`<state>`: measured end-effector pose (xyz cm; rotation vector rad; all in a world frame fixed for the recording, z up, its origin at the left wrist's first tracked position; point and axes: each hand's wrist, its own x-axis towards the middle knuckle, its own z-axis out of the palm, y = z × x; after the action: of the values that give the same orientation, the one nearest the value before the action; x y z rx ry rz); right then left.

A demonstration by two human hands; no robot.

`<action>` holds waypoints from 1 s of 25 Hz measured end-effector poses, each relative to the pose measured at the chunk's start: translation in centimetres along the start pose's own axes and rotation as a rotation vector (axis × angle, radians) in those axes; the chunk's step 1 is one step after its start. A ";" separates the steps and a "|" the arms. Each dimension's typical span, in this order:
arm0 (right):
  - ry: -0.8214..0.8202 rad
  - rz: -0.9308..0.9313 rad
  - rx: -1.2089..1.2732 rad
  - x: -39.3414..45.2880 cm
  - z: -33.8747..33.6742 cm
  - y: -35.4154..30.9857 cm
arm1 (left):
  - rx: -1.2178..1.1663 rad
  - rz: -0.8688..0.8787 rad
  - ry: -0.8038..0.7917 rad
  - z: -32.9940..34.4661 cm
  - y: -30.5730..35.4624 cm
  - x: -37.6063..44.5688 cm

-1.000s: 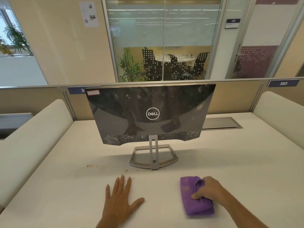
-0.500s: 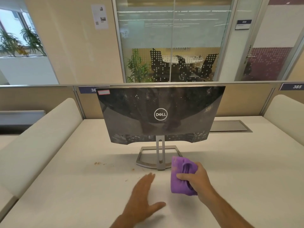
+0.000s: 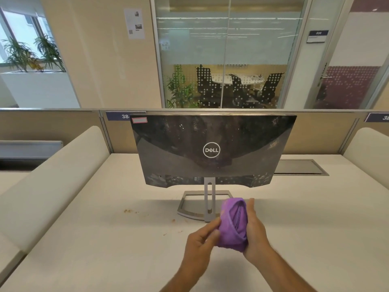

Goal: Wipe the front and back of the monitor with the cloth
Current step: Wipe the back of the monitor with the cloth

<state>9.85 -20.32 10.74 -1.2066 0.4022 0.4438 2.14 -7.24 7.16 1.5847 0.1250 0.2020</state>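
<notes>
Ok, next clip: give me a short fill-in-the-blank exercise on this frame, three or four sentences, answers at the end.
1. The cloth held between both hands is ____ in colour.
2. The monitor shows the camera its ____ side, the one with the Dell logo.
3. The right hand grips the cloth while the ____ hand pinches its other edge.
4. Brown crumbs lie on the desk to the ____ of the monitor's stand.

Missing words: purple; back; left; left
</notes>
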 end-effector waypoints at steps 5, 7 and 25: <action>-0.030 0.007 0.077 0.4 0.1 0.3 | 0.038 0.035 -0.064 0.6 0.1 -0.2; -0.074 0.000 0.138 0.5 0.2 0.4 | -0.007 0.035 0.004 1.0 -0.1 0.1; -0.576 -0.191 -0.430 1.6 -1.3 -0.8 | -0.423 -0.351 0.137 -1.9 3.9 3.9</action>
<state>11.53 -21.66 10.16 -1.4453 -0.3180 0.7064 5.40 -4.71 11.33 1.1057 0.4352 0.0554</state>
